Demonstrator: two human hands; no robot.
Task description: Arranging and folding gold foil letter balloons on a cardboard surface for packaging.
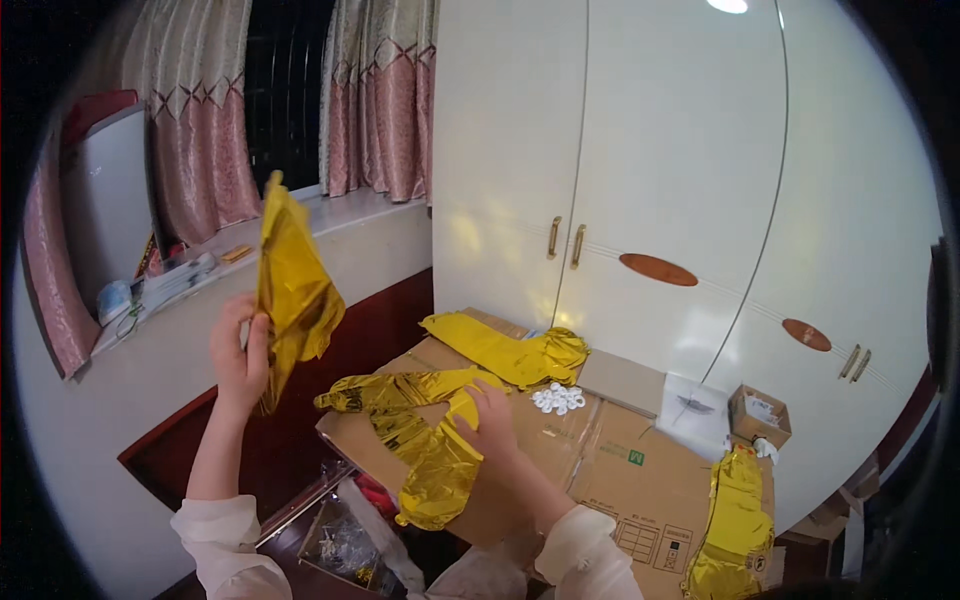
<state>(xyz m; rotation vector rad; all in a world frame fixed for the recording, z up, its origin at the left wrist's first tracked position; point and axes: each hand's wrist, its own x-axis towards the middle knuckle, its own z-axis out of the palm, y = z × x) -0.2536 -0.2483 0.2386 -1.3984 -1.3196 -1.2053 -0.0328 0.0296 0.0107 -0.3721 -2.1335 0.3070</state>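
Observation:
My left hand (240, 355) is raised at the left, its thumb and fingers pinched on a flat, creased gold foil balloon (298, 285) that stands up from the grip. Over the cardboard, my right hand (490, 420) closes on the edge of another limp gold foil balloon (440, 475); its fingertips are partly hidden. This second balloon lies bent in several arms, one reaching left. Behind it rests a gold foil piece (485, 345) with a bunched right end. Just beyond my right hand is a small pile of white rings or clips (558, 399).
Flattened cardboard (590, 450) covers the work surface. More gold foil (735, 530) lies at its right edge, near a small open box (758, 415) and a white sheet (693, 415). White cabinet doors (670, 150) rise behind. An open container (345, 545) sits below, at the near left.

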